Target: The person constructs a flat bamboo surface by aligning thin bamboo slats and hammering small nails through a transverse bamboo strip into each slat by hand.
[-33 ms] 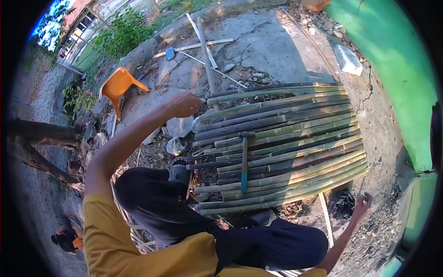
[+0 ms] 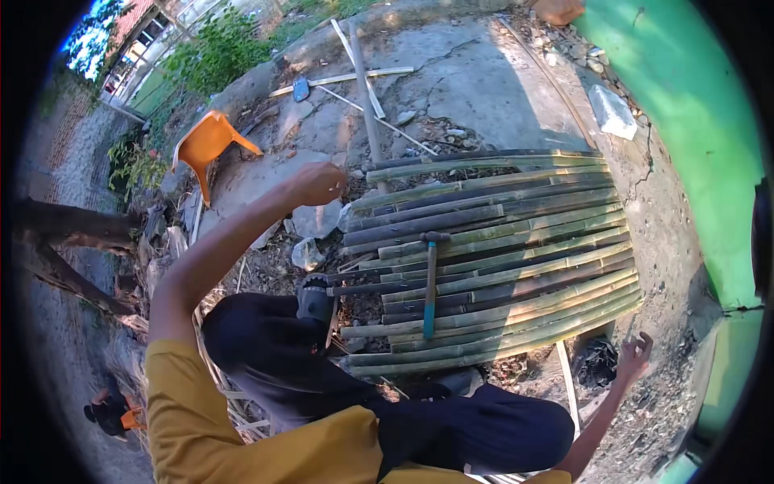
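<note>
Bamboo strips (image 2: 532, 315): laid side by side across the centre and right-centre of the frame. Their right ends keep a fairly even line; their left ends are staggered, and gaps show between several in the upper part.

My left hand (image 2: 318, 184) is above the ground near the upper left ends, apart from them. Its fingers look curled; I cannot tell whether they pinch anything. My right hand (image 2: 634, 359), at lower right, is loosely spread, with nothing visible in it, just beside a black bag (image 2: 598, 359).

Handling, in my judgement: strips are best shifted one at a time, held by the rounded faces, since split edges may cut. The hammer (image 2: 430, 282) lies across the middle strips, head uppermost, and would slide if those beneath it moved; it should come off first.

Clearances: my shoe (image 2: 314, 298) stands close to the lower left ends, and my knees crowd the lower edge, so room there is tight. Bare concrete (image 2: 476, 89) at upper centre gives more. On the right, a strip of ground separates the bamboo from the green wall (image 2: 669, 121); a pale block (image 2: 613, 111) sits at upper right.
</note>
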{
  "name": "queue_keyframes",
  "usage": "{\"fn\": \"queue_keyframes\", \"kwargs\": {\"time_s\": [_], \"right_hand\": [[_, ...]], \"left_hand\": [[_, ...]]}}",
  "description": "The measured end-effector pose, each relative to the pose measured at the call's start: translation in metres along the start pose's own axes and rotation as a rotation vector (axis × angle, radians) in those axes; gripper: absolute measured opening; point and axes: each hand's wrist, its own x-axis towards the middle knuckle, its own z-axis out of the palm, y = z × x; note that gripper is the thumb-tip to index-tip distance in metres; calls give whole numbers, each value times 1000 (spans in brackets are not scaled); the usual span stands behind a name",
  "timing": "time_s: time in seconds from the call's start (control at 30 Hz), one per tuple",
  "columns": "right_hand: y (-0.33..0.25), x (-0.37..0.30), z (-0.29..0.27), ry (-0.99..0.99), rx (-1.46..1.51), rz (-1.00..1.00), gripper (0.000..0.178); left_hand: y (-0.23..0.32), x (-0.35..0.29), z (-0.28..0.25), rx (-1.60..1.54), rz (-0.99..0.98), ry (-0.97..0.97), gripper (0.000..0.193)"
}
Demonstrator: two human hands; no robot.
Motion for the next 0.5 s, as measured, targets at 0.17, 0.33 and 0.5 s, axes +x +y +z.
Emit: {"fn": "queue_keyframes", "kwargs": {"time_s": [0.17,0.33,0.5], "right_hand": [[-193,-2,102,-534,205,61,37],[-298,-67,254,-1086,227,192,48],[-366,-158,413,-1091,304,144,50]], "left_hand": [[-54,-32,87,-240,-59,141,17],[-44,-13,164,-483,-149,269,28],[-42,39,205,-524,-104,595,33]]}}
